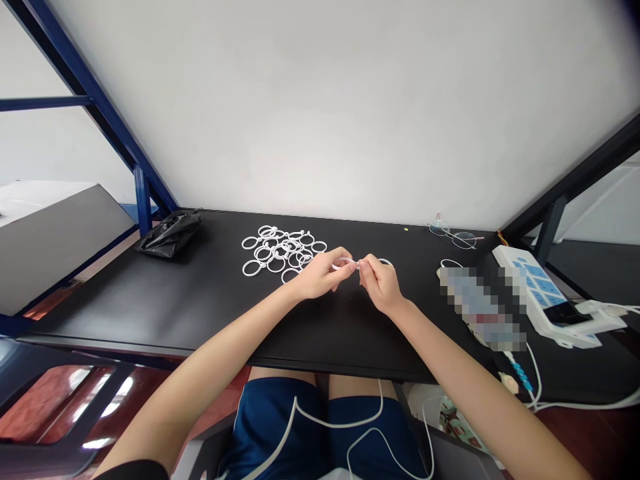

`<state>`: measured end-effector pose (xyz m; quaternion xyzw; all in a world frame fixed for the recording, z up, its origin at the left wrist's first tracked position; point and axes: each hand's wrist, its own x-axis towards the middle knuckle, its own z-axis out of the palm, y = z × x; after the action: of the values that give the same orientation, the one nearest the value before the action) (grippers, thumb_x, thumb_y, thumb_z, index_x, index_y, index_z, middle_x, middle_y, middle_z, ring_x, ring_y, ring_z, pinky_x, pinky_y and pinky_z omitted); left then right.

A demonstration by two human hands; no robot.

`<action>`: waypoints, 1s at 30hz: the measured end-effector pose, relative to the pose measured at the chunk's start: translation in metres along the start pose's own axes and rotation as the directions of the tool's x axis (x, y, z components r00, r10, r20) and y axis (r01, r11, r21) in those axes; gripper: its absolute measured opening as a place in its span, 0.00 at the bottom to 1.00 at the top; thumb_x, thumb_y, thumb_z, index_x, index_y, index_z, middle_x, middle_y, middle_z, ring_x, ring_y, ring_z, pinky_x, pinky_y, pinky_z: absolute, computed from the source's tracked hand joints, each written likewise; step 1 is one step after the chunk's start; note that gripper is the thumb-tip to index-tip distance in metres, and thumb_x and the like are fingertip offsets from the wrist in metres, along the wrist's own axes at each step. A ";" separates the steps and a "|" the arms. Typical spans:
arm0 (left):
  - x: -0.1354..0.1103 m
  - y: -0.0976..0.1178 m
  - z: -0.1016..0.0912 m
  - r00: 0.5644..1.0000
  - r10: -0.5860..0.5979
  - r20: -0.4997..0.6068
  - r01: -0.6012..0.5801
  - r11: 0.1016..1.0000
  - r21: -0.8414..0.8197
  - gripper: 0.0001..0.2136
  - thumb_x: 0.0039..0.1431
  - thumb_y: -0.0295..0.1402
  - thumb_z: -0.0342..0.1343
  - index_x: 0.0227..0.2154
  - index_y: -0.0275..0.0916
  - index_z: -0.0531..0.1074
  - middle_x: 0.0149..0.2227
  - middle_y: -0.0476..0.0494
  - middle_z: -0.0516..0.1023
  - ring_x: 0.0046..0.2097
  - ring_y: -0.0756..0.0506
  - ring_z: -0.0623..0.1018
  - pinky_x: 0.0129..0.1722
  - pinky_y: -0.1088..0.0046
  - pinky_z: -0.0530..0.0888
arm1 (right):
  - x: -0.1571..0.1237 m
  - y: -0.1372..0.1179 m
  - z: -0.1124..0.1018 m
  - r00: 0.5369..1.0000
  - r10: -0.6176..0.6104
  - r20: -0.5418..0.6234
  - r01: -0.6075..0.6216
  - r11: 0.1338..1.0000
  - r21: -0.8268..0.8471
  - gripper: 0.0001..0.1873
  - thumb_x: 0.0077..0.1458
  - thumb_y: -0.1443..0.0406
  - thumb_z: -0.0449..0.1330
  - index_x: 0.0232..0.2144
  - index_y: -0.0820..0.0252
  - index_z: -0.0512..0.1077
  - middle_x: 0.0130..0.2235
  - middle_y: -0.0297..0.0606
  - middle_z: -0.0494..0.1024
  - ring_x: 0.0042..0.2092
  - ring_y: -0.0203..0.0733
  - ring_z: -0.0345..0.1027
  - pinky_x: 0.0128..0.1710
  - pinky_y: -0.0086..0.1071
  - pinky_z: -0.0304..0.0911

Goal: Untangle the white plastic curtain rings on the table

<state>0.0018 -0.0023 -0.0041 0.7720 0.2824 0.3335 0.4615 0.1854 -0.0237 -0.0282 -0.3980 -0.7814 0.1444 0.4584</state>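
Observation:
My left hand is closed on a white ring, pinching it between thumb and fingers above the black table. Close against it, my right hand pinches a second white ring, whose far curve shows past the knuckles. The fingertips of both hands meet where the two rings come together; the exact join is hidden by the fingers. To the left of my hands lies a loose pile of several white rings, each with a small knob or eyelet, overlapping on the table.
A crumpled black plastic bag sits at the table's left end. Glasses lie near the wall at right. A blurred phone-like object and a white power strip with cables are on the right. A white cable crosses my lap.

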 end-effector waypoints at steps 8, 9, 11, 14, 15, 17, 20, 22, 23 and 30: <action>0.001 0.000 0.003 1.000 0.007 -0.005 -0.007 0.999 -0.048 0.15 0.64 0.46 0.47 0.34 0.37 0.63 0.21 0.55 0.63 0.20 0.55 0.67 0.22 0.79 0.65 | 0.000 0.000 0.002 1.000 -0.003 -0.014 0.003 1.000 0.004 0.21 0.68 0.55 0.43 0.24 0.56 0.55 0.18 0.29 0.62 0.20 0.33 0.56 0.22 0.29 0.53; 0.001 0.000 0.003 1.000 0.006 -0.003 -0.006 0.999 -0.049 0.15 0.64 0.46 0.47 0.34 0.37 0.63 0.21 0.55 0.63 0.20 0.55 0.67 0.22 0.79 0.65 | 0.000 0.000 0.002 1.000 -0.003 -0.016 0.003 1.000 0.006 0.20 0.68 0.56 0.43 0.24 0.56 0.55 0.18 0.29 0.62 0.20 0.33 0.56 0.22 0.29 0.53; 0.001 -0.001 0.003 1.000 0.003 -0.001 -0.003 0.999 -0.047 0.15 0.64 0.46 0.48 0.34 0.37 0.63 0.21 0.55 0.63 0.20 0.55 0.68 0.22 0.80 0.65 | -0.001 0.001 0.002 1.000 -0.002 -0.015 0.002 1.000 0.006 0.20 0.68 0.56 0.43 0.24 0.55 0.55 0.18 0.29 0.62 0.20 0.33 0.56 0.22 0.30 0.53; 0.001 -0.002 0.002 1.000 0.004 -0.002 -0.004 0.999 -0.042 0.15 0.64 0.46 0.47 0.34 0.37 0.63 0.20 0.56 0.63 0.20 0.55 0.67 0.22 0.80 0.64 | -0.001 0.001 0.002 1.000 0.000 -0.012 0.000 1.000 0.002 0.20 0.68 0.56 0.43 0.24 0.56 0.55 0.18 0.29 0.62 0.19 0.33 0.56 0.22 0.30 0.53; 0.001 -0.002 0.002 1.000 0.006 -0.002 -0.006 0.999 -0.042 0.15 0.64 0.45 0.47 0.34 0.37 0.63 0.20 0.56 0.63 0.19 0.55 0.67 0.22 0.80 0.64 | -0.001 0.000 0.002 1.000 -0.001 -0.010 0.001 1.000 0.004 0.20 0.68 0.56 0.43 0.24 0.56 0.55 0.18 0.29 0.62 0.19 0.33 0.57 0.22 0.30 0.53; 0.001 -0.002 0.002 1.000 0.007 0.002 -0.007 0.999 -0.045 0.15 0.64 0.45 0.48 0.34 0.37 0.63 0.21 0.56 0.63 0.19 0.55 0.67 0.21 0.80 0.64 | -0.001 0.000 0.002 1.000 -0.005 -0.011 0.005 1.000 0.009 0.20 0.68 0.57 0.43 0.24 0.56 0.55 0.18 0.29 0.62 0.19 0.33 0.56 0.21 0.30 0.52; 0.001 -0.001 0.002 1.000 0.003 0.002 -0.003 0.999 -0.051 0.14 0.64 0.45 0.48 0.34 0.37 0.64 0.21 0.56 0.63 0.19 0.55 0.67 0.21 0.80 0.63 | -0.001 -0.001 0.002 1.000 -0.008 -0.013 0.008 1.000 0.013 0.19 0.68 0.58 0.43 0.24 0.56 0.55 0.18 0.28 0.62 0.19 0.33 0.56 0.22 0.29 0.53; 0.001 -0.001 0.002 1.000 0.002 0.000 -0.002 0.999 -0.049 0.14 0.64 0.45 0.48 0.33 0.37 0.64 0.21 0.56 0.63 0.19 0.55 0.67 0.21 0.80 0.63 | 0.000 -0.001 0.003 1.000 -0.007 -0.014 0.007 1.000 0.013 0.19 0.68 0.58 0.43 0.24 0.56 0.55 0.18 0.28 0.62 0.19 0.33 0.56 0.22 0.29 0.53; 0.001 -0.001 0.002 1.000 0.002 -0.001 -0.002 0.999 -0.046 0.14 0.64 0.45 0.48 0.33 0.37 0.63 0.21 0.56 0.62 0.19 0.55 0.67 0.21 0.80 0.63 | 0.000 -0.001 0.003 1.000 -0.006 -0.013 0.006 1.000 0.012 0.19 0.68 0.58 0.43 0.24 0.56 0.55 0.18 0.28 0.62 0.19 0.33 0.57 0.22 0.29 0.53; 0.003 -0.004 0.000 1.000 -0.008 -0.005 0.008 1.000 -0.005 0.15 0.64 0.46 0.47 0.33 0.37 0.64 0.22 0.55 0.63 0.20 0.54 0.68 0.22 0.79 0.64 | 0.000 -0.001 0.004 1.000 0.024 0.001 -0.024 1.000 0.013 0.19 0.68 0.58 0.41 0.25 0.55 0.55 0.19 0.29 0.62 0.20 0.34 0.58 0.23 0.30 0.54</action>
<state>0.0030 0.0011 -0.0069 0.7687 0.2860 0.3344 0.4642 0.1814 -0.0236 -0.0299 -0.4043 -0.7760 0.1550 0.4586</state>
